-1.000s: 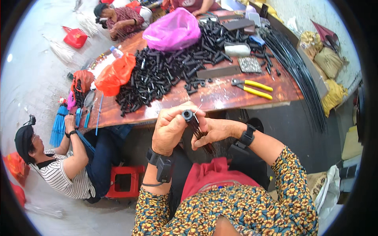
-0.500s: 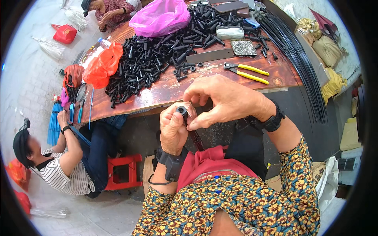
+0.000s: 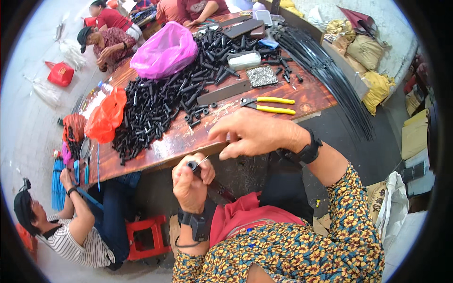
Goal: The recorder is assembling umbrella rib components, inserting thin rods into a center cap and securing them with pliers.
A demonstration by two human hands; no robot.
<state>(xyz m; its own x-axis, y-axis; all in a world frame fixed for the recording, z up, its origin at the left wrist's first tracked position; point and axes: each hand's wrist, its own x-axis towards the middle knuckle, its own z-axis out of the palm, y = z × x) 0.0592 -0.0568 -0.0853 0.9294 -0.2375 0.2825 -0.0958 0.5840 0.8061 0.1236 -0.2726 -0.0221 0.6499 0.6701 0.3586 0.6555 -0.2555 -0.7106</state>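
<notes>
My left hand (image 3: 189,185) is closed around a black hollow plastic tube (image 3: 192,165), its round open end facing up. A thin pale sliver, like a wire or pin (image 3: 203,160), juts out by that hand's fingertips. Up and to the right of it hovers my right hand (image 3: 255,134), thumb and fingers apart, with nothing visible between them. Both hands are in front of the wooden table's near edge. On the table just beyond my right hand lie pliers with yellow handles (image 3: 273,105).
A large heap of black plastic tubes (image 3: 160,101) covers the wooden table (image 3: 160,153). Around it are a pink bag (image 3: 165,49), an orange bag (image 3: 106,118), a tray of small metal bits (image 3: 262,76) and long black strips (image 3: 325,70). Other people sit at left and far side.
My right hand has drawn apart from my left hand and the tube. The thin sliver now sticks out beside the left fingers. The view has shifted, showing more people at the back.
</notes>
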